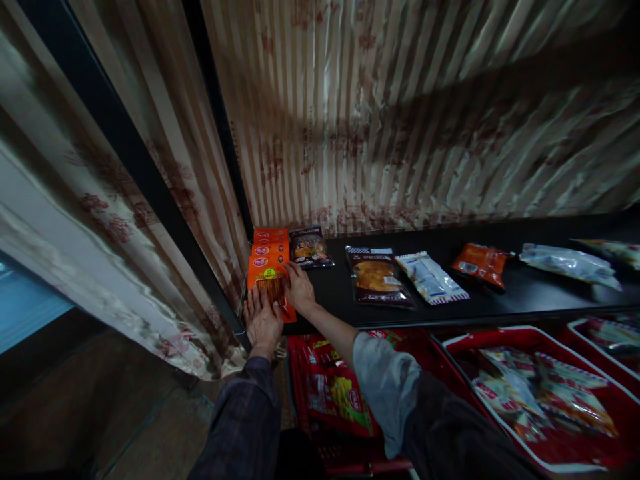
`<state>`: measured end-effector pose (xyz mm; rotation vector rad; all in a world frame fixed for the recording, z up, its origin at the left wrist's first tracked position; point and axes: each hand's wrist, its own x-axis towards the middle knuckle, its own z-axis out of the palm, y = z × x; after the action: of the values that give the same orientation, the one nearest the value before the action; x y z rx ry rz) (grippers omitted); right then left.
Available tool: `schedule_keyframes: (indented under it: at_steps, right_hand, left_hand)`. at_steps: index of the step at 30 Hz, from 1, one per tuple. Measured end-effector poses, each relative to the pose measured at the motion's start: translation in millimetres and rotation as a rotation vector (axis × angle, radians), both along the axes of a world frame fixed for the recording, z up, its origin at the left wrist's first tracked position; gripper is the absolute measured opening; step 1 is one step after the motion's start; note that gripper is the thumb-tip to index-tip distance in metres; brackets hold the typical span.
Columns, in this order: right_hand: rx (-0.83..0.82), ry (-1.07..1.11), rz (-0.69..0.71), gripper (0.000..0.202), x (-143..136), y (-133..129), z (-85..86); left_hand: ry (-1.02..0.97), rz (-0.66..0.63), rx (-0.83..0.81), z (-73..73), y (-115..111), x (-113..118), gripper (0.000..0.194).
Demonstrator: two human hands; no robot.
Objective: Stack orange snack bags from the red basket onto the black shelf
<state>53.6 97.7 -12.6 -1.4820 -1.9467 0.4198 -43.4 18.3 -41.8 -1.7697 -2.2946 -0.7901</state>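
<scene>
Several orange snack packets (269, 260) lie overlapped in a row at the left end of a black shelf, the front one showing a round yellow-green mark and a window of brown strips. My left hand (263, 325) rests on the front packet's lower left part with its fingers stretched out and slightly apart. At the packet's right edge, my right hand (300, 288) touches it with fingers extended; its thumb side is partly hidden. Just behind my right hand lies a dark snack packet (310, 245), beside the orange row.
Along the black shelf (335, 283) lie a brown packet (379, 279), a white packet (431, 277), an orange-red packet (481, 264) and a silvery packet (570, 263). Below stand red baskets (537, 460) with bagged snacks. A striped curtain (400, 133) hangs behind; a black post (165, 187) rises left.
</scene>
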Motion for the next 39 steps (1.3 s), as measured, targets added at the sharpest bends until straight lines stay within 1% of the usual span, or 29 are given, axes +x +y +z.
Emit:
schedule_keyframes:
  at_steps: [2,5,7,9,13,15,18,21,24,25,27,29,31,33,35,37,39]
  right_hand:
    - [0.016,-0.053,0.069,0.041,-2.8,-6.2,0.8]
    - [-0.005,-0.07,0.092,0.04,-4.3,-16.7,2.6]
    - [0.003,-0.055,0.095,0.04,-0.6,-26.9,1.5]
    - [0.018,-0.035,0.096,0.041,7.5,-39.5,-3.8]
    - [0.016,-0.065,0.193,0.039,29.2,-65.8,-19.2]
    - [0.008,-0.104,0.244,0.039,36.6,-74.9,-22.0]
    - [0.005,-0.17,0.286,0.038,37.3,-82.9,-17.2]
    - [-0.018,-0.205,0.273,0.036,27.4,-91.2,-9.5]
    - [-0.046,-0.153,0.208,0.033,15.2,-102.9,-6.5]
    - [-0.059,-0.14,0.185,0.033,12.2,-107.3,-6.4]
    - [-0.088,-0.123,0.179,0.032,9.5,-116.9,-7.0]
    - [-0.068,-0.092,0.198,0.031,11.6,-128.2,-8.6]
    - [0.004,-0.036,0.215,0.031,18.8,-141.8,-12.6]
    - [0.062,0.034,0.229,0.03,30.8,-157.7,-20.9]
    - [0.07,0.104,0.234,0.029,47.7,-175.1,-34.3]
    - [0.034,0.149,0.182,0.033,69.1,-192.1,-51.2]
    - [-0.061,0.128,0.074,0.038,93.8,-206.2,-68.3]
  left_hand:
    - [-0.008,-0.003,0.003,-1.0,1.0,-1.1,0.052]
    - [-0.019,-0.011,0.006,-0.8,-0.2,-2.9,0.052]
    - [-0.032,-0.027,0.021,-0.8,-2.4,-4.0,0.053]
    - [-0.049,-0.057,0.043,-2.5,-3.6,-5.1,0.053]
    - [-0.076,-0.084,0.073,-9.1,-1.5,-7.7,0.053]
    - [-0.073,-0.096,0.083,-10.1,-1.2,-9.3,0.053]
    - [-0.044,-0.155,0.1,-8.2,-4.5,-10.5,0.053]
    - [-0.023,-0.24,0.152,-8.3,-12.7,-7.8,0.05]
    - [-0.066,-0.247,0.239,-13.2,-26.6,-3.7,0.045]
    - [-0.081,-0.268,0.251,-15.1,-32.6,-2.9,0.043]
    - [-0.074,-0.299,0.273,-17.5,-46.3,-2.1,0.041]
    - [-0.068,-0.353,0.288,-17.9,-61.9,-0.6,0.042]
    - [-0.083,-0.379,0.305,-18.0,-78.6,4.8,0.042]
    - [-0.109,-0.366,0.315,-20.9,-95.6,16.3,0.04]
    - [-0.15,-0.362,0.271,-28.4,-112.0,33.9,0.04]
    - [-0.198,-0.373,0.16,-39.8,-126.5,55.3,0.042]
    - [-0.256,-0.333,0.017,-52.8,-138.0,77.4,0.046]
